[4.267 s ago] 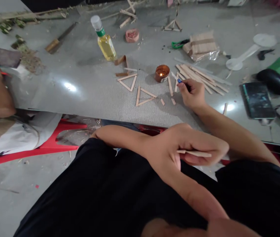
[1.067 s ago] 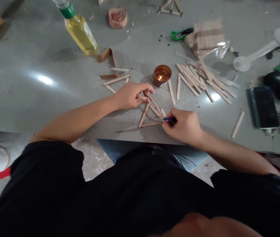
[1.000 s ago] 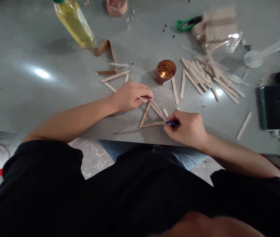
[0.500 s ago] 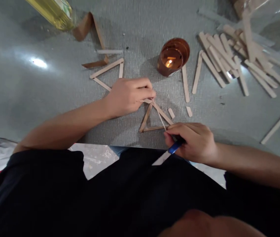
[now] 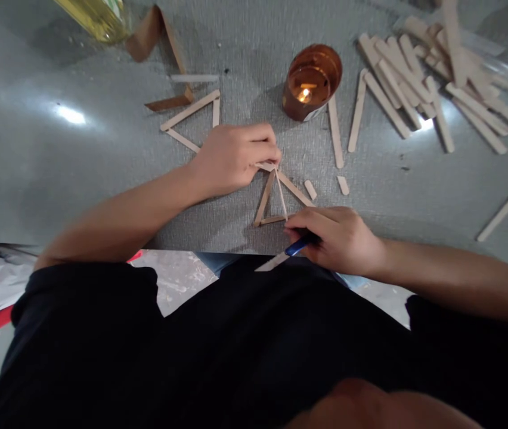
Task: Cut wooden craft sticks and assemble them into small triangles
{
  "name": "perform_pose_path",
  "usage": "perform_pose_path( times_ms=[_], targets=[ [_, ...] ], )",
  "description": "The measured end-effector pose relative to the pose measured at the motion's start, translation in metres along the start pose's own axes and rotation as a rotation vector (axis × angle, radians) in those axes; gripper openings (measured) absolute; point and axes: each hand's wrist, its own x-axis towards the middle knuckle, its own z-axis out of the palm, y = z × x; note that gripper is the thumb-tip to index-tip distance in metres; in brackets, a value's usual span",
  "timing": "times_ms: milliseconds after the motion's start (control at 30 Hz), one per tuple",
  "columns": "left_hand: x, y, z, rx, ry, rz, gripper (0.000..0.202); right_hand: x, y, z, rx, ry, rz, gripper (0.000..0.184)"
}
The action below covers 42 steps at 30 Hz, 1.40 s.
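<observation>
A triangle of wooden craft sticks (image 5: 265, 199) lies on the grey table (image 5: 79, 155) close to its near edge. My left hand (image 5: 231, 158) is closed in a pinch on the triangle's top corner. A loose stick (image 5: 280, 193) runs down from that corner across the triangle. My right hand (image 5: 338, 238) rests at the triangle's lower right corner, fingers touching the stick's lower end, and grips a blue-handled knife (image 5: 287, 253) whose pale blade points toward me over the table edge.
A lit candle in a copper cup (image 5: 310, 80) stands just beyond the hands. A second stick triangle (image 5: 191, 119) lies to the left, a pile of loose sticks (image 5: 433, 89) at the right, short offcuts (image 5: 325, 187) between. A bottle of yellow liquid (image 5: 97, 15) is at the top left.
The camera has closed in on the table. My right hand turned the knife so its blade points back at me; the loose stick swung left across the triangle. My left hand stayed pinched.
</observation>
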Motion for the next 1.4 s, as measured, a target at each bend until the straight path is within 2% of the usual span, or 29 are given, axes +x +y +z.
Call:
perform_pose_path(
  times_ms=[133, 433, 900, 1133, 1400],
  targets=[
    [-0.0002, -0.0011, 0.0001, 0.039, 0.012, 0.041, 0.040, 0.0009, 0.0028, 0.0013, -0.014, -0.019, -0.044, 0.024],
    [-0.0024, -0.0037, 0.0027, 0.076, 0.047, 0.106, 0.034, -0.0019, 0.0060, 0.0017, -0.057, -0.006, -0.125, 0.034],
    [-0.0025, -0.0029, 0.0010, 0.185, 0.046, 0.147, 0.039, -0.0035, 0.0028, -0.0009, -0.153, -0.037, -0.120, 0.030],
    [-0.0024, -0.0010, 0.0007, 0.180, 0.054, 0.148, 0.037, -0.0074, 0.0032, 0.0010, -0.168, -0.011, -0.122, 0.034],
    [-0.0017, -0.0024, 0.0033, 0.193, 0.082, 0.192, 0.039, -0.0074, 0.0025, 0.0028, -0.190, 0.019, -0.115, 0.028]
  ],
)
